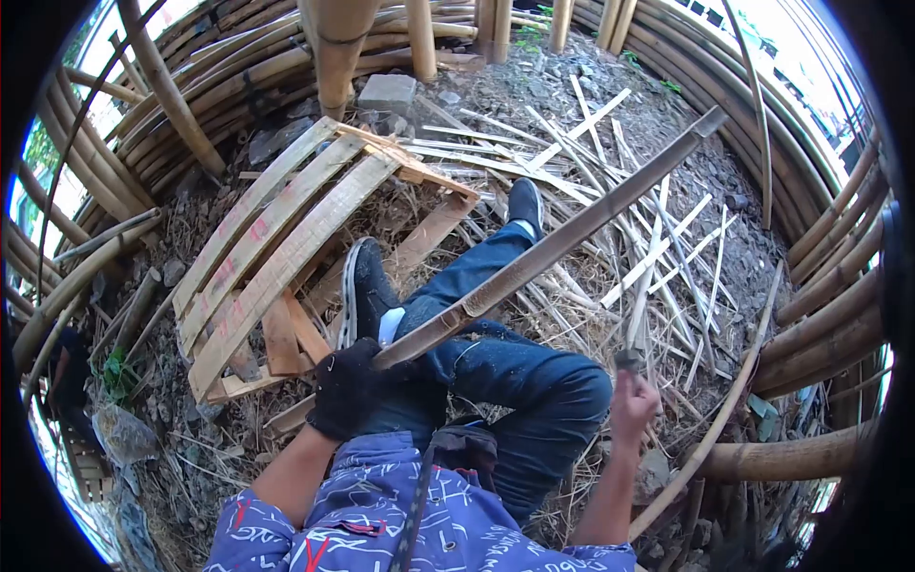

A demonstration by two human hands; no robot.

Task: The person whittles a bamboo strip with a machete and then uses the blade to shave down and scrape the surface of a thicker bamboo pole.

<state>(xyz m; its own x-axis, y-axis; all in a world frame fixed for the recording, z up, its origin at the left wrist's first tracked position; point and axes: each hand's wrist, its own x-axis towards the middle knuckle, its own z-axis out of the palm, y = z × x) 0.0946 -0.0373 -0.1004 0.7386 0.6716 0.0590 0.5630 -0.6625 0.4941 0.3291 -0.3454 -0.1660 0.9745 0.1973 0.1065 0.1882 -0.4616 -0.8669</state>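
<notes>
My left hand (346, 389), in a black glove, is closed around a long split bamboo strip (572, 235). The strip slants across my legs to the upper right, its hollow side partly showing, and a short end sticks out below the glove. My bare right hand (633, 408) is closed, held off to the right of my bent knee and apart from the strip. From its fist points up what looks like a knife (629, 360), with a dark part by the fingers and a blade too blurred to make out clearly.
A slatted wooden pallet (262, 253) lies tilted by my left foot. Thin bamboo slivers (667, 257) litter the ground ahead and right. Bamboo poles (782, 458) border the space, and a grey block (387, 93) sits near an upright post.
</notes>
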